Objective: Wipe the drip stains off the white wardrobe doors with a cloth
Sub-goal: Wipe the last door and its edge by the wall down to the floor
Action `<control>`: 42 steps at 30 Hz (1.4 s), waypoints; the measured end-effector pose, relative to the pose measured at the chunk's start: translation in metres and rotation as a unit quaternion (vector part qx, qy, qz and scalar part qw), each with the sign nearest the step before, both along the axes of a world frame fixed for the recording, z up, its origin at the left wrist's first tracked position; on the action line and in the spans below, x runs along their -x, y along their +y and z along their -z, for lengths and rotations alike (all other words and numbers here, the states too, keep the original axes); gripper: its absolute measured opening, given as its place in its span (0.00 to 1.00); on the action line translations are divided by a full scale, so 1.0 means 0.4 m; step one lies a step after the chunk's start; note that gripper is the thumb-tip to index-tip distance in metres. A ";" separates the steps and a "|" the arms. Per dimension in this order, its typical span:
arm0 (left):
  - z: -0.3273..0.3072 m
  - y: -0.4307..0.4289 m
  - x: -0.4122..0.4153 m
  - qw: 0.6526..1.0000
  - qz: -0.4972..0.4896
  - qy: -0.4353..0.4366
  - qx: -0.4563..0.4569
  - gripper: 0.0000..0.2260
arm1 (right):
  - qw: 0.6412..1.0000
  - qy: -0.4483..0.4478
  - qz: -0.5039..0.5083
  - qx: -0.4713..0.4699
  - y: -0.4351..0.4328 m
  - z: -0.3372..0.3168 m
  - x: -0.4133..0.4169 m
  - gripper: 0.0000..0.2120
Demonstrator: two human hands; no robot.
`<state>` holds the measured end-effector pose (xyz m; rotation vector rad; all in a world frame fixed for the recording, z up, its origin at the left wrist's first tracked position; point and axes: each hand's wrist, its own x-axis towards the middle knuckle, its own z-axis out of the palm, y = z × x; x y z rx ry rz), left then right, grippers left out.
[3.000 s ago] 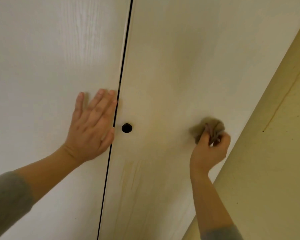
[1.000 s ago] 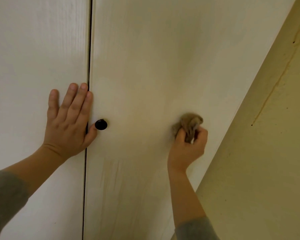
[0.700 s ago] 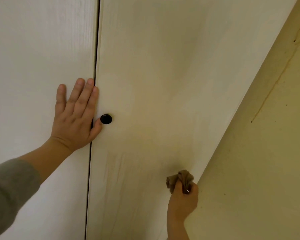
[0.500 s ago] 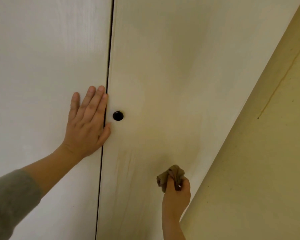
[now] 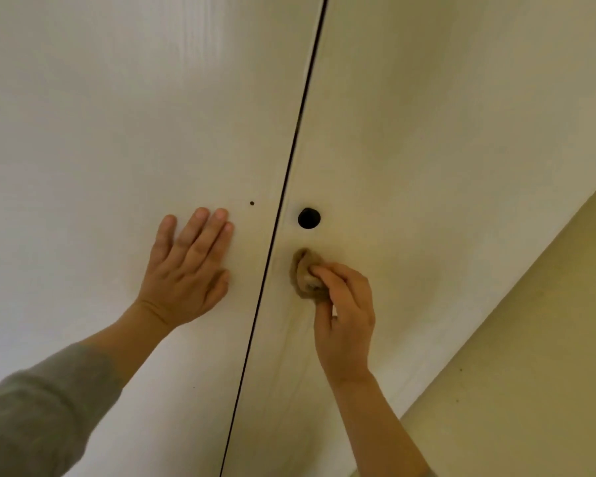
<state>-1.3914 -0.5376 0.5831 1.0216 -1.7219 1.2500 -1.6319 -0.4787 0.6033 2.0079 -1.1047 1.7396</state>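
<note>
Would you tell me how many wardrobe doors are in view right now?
2. The left door lies under the flat left hand; the right door bears the black knob and the cloth. Others may lie outside the frame.

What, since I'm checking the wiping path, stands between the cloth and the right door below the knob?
Nothing visible. The cloth, gripped by the right hand, lies against the right door just under the knob; no object shows on the panel lower down. The left hand rests on the left door.
</note>
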 end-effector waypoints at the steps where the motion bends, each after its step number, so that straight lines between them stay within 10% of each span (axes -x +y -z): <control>1: 0.000 -0.005 0.000 1.000 0.000 0.000 0.009 0.32 | 1.000 0.013 0.001 0.029 -0.025 -0.021 -0.012 0.13; 6: 0.008 -0.016 0.002 1.000 0.001 0.003 0.020 0.30 | 0.994 0.063 0.019 0.088 -0.098 0.065 -0.048 0.11; 13: 0.013 -0.019 -0.005 1.000 -0.019 0.002 0.014 0.31 | 0.981 0.134 -0.057 -0.128 0.005 0.324 -0.051 0.07; 25: 0.014 -0.019 -0.004 1.000 -0.008 0.006 0.022 0.32 | 0.996 0.004 0.043 0.075 -0.095 0.074 0.001 0.12; 32: 0.012 -0.020 -0.005 1.000 -0.011 -0.001 0.012 0.31 | 0.986 0.128 0.008 -0.107 -0.023 0.328 0.027 0.10; 42: 0.002 0.033 0.120 0.987 0.073 0.132 -0.049 0.28 | 0.994 -0.022 0.081 0.072 -0.073 -0.025 0.074 0.14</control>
